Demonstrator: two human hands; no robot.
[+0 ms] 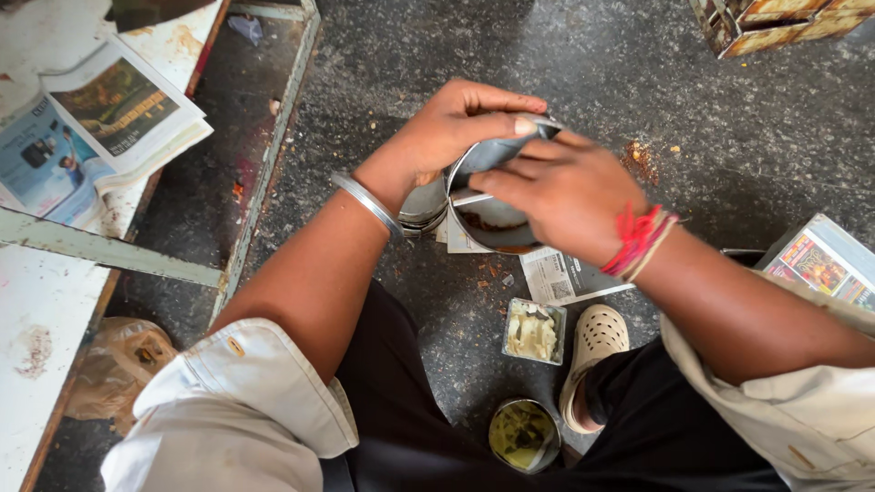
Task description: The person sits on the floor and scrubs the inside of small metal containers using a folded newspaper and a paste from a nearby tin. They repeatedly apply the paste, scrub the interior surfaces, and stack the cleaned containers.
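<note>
My left hand (451,128) grips the rim of a round steel container (488,219), tilted so its rusty-brown inside shows. My right hand (561,187) reaches into the container's mouth with a grey cloth (492,150) pressed against the inner wall. A thin metal rod or handle (469,199) crosses the opening. A second steel vessel (421,208) sits behind the first, under my left wrist. A steel bangle is on my left wrist and red threads are on my right one.
On the dark floor lie scraps of newspaper (556,273), a small square tin of pale paste (533,331) and a round tin with greenish contents (522,435). My sandalled foot (592,351) is beside them. A white bench with newspapers (100,128) stands left; a box (825,260) lies right.
</note>
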